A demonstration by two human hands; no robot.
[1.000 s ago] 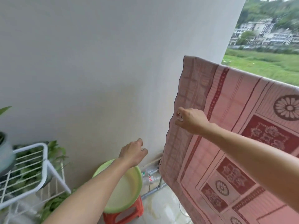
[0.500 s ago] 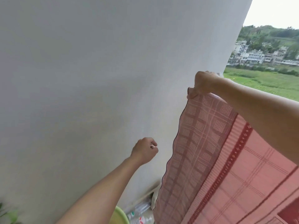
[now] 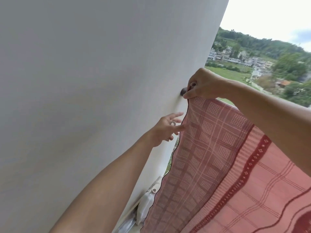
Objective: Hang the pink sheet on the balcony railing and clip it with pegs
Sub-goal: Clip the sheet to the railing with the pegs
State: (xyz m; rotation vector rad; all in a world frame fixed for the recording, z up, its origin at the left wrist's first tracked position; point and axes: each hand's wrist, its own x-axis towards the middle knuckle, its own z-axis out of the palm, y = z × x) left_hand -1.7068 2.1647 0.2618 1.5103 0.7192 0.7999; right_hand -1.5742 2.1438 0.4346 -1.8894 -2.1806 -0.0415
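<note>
The pink sheet, checked with dark red bands, hangs over the balcony railing, which it covers except for a dark end at the wall. My right hand grips the sheet's top left corner right at that railing end. My left hand is lower down, with its fingers spread, and its fingertips touch the sheet's scalloped left edge. Each hand wears a ring. No pegs are in view.
A plain white wall fills the left side, close to both hands. Plastic bottles lie on the floor at the wall's foot. Beyond the railing are fields, houses and wooded hills.
My left hand has risen and opened from a fist, reaching the sheet's edge. My right hand has gone from the sheet's face up to its top corner by the wall.
</note>
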